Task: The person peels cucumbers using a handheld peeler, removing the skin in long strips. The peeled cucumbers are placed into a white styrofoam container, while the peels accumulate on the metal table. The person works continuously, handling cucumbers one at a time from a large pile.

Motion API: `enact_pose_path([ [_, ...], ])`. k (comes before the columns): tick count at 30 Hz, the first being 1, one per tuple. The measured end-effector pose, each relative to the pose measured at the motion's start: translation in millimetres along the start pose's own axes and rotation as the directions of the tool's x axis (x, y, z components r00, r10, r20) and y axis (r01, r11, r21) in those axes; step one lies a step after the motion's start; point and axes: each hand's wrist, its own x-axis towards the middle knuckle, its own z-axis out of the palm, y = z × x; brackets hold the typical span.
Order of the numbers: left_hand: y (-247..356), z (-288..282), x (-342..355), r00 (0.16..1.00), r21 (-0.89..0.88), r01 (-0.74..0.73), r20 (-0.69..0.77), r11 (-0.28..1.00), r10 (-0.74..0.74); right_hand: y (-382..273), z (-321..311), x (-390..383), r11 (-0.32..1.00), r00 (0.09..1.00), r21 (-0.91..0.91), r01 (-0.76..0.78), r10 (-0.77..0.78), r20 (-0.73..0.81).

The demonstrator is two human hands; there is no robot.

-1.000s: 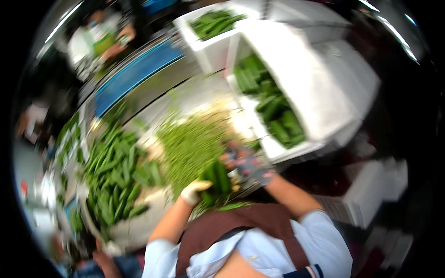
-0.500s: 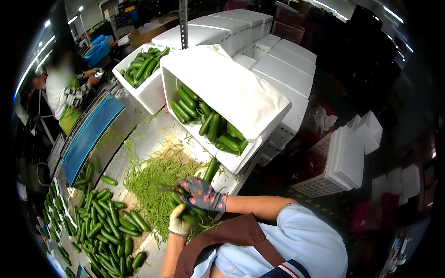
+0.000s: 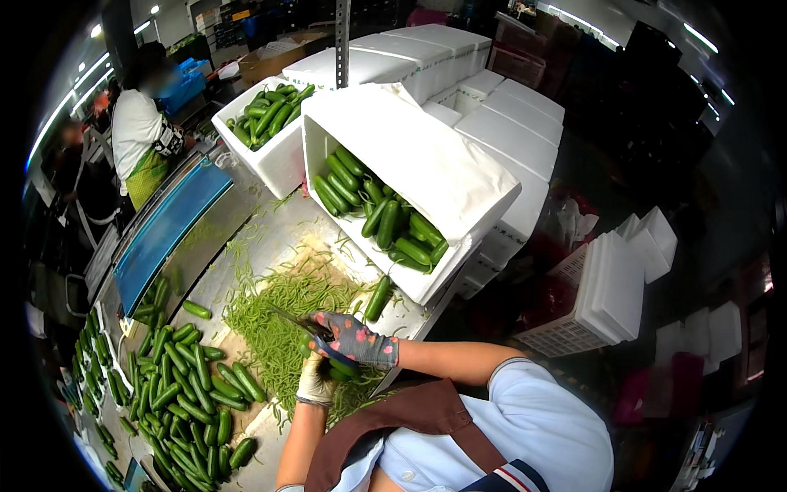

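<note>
My right hand point(image 3: 358, 340), in a grey glove patterned with pink, is closed on dark scissors point(image 3: 291, 320), their blades pointing left. My left hand point(image 3: 315, 382), in a cream glove, grips green cucumbers point(image 3: 343, 370) just below them; their exact number is hidden by both hands. Beneath lies a heap of thin green trimmings point(image 3: 262, 305) on a metal worktable point(image 3: 225, 271). A loose cucumber point(image 3: 378, 298) is above my right hand. To the left spreads a big pile of cucumbers point(image 3: 190, 389).
A tilted white foam box point(image 3: 426, 156) holds cucumbers, beside another full box point(image 3: 279, 160). Foam boxes point(image 3: 504, 127) are stacked behind a metal post point(image 3: 342, 41). A co-worker point(image 3: 139, 135) stands beyond the blue panel point(image 3: 168, 234). A white crate point(image 3: 598, 287) sits at right.
The view has swung right and steadied since the blurred first frame. My left hand is a little higher under my right one than half a second ago. The co-worker's arms have lowered.
</note>
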Motion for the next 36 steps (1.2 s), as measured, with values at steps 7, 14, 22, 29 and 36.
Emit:
enact_pose_path([
  [7, 42.6, 31.2, -0.8, 0.97, -0.264, -0.221, 0.038, 0.939, 0.239, -7.1, -33.5, -10.0, 0.751, 0.969, 0.62, -0.226, 0.236, 0.068],
  [14, 56.8, 70.8, -13.1, 0.979, -0.61, -0.17, -0.015, 0.774, 0.203, -5.6, -28.2, -47.5, 0.835, 0.997, -0.549, -0.032, -0.01, -0.074],
  [22, 40.7, 78.9, -11.7, 0.978, -0.593, -0.209, -0.109, 0.778, 0.18, -4.0, -19.9, -37.5, 0.753, 0.97, -0.638, 0.159, -0.238, -0.04],
  [29, 33.2, 66.5, -5.4, 0.971, -0.552, -0.24, -0.143, 0.799, 0.193, 20.6, -19.5, -47.9, 0.915, 0.999, -0.403, -0.018, -0.004, -0.053],
  [36, 29.6, 53.5, 1.3, 0.939, -0.435, -0.318, -0.268, 0.843, 0.215, 1.9, -16.1, -30.5, 0.775, 0.98, -0.61, 0.164, -0.2, 0.01],
])
